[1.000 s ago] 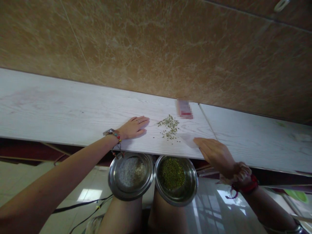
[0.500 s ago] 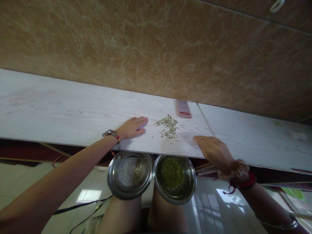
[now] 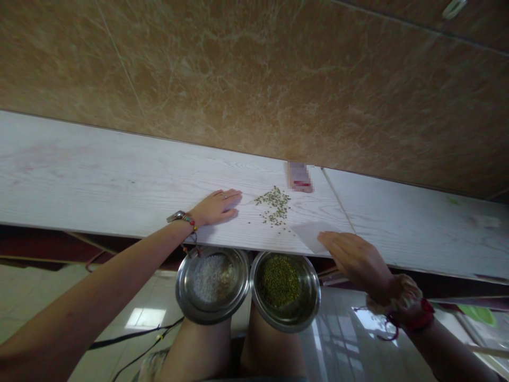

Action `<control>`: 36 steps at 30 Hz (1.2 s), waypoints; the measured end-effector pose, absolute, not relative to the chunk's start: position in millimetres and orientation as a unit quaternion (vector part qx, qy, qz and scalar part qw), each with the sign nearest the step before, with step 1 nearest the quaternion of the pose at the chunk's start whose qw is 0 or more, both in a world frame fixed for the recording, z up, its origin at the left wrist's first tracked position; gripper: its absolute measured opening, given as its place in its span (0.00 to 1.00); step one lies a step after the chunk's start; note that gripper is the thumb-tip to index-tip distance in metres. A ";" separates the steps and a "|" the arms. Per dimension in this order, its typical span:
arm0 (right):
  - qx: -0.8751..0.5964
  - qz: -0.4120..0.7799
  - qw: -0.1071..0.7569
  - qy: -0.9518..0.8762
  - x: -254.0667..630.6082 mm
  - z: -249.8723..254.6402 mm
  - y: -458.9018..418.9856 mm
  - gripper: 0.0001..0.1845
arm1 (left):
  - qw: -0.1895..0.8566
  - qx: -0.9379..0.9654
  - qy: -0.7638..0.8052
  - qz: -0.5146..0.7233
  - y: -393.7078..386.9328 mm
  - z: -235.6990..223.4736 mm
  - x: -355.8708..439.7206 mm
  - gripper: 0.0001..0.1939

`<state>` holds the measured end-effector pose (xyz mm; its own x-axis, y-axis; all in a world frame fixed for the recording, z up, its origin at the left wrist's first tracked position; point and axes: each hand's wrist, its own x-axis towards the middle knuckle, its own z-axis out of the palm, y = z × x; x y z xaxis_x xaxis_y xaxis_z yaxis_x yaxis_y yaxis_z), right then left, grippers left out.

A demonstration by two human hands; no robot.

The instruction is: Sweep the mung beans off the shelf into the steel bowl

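My left hand (image 3: 217, 206) lies flat on the white wood-grain tabletop (image 3: 99, 175), fingers stretched out toward a loose scatter of small green beans (image 3: 275, 206). Right of the beans, my right hand (image 3: 356, 254) is closed near the table's front edge. A thin, pale, see-through sheet (image 3: 312, 236) extends from its fingers over the tabletop; its exact kind is unclear. Below the table edge, two metal bowls sit side by side on my thighs. White grains fill the bottom of the left bowl (image 3: 185, 305); green beans fill the bottom of the right bowl (image 3: 314, 307).
Behind the beans, a small pinkish packet (image 3: 300, 178), partly pixelated, lies by the brown marbled wall (image 3: 238, 79). A seam crosses the tabletop to the right of it. Black cables (image 3: 135, 335) run over the tiled floor at lower left.
My right hand has moved slightly right and toward me, the pale sheet moving with it to the table's front edge. My left hand and the scattered beans stay essentially in place.
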<state>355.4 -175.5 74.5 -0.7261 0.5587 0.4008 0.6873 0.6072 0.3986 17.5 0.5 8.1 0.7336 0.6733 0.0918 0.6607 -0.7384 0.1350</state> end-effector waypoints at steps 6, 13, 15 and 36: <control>-0.354 -0.263 0.138 -0.887 355.2 78.5 -183.0 0.19 | 0.044 0.930 0.359 0.069 1.1 6.6 16.9 0.26; -0.365 -0.283 0.122 -0.879 356.0 80.6 -187.8 0.18 | 0.048 0.932 0.353 0.068 1.1 7.1 16.7 0.27; -0.356 -0.278 0.118 -0.884 353.6 82.4 -191.2 0.18 | 0.047 0.931 0.355 0.070 0.5 7.8 16.8 0.27; -0.375 -0.247 0.145 -0.882 328.8 90.8 -189.0 0.16 | 0.049 0.930 0.356 0.079 0.9 6.2 17.4 0.27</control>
<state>328.8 -189.0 90.8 -0.6765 0.5900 0.4406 0.7331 0.5966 0.3266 17.4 0.9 6.2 0.7345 0.6693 0.1121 0.6539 -0.7422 0.1472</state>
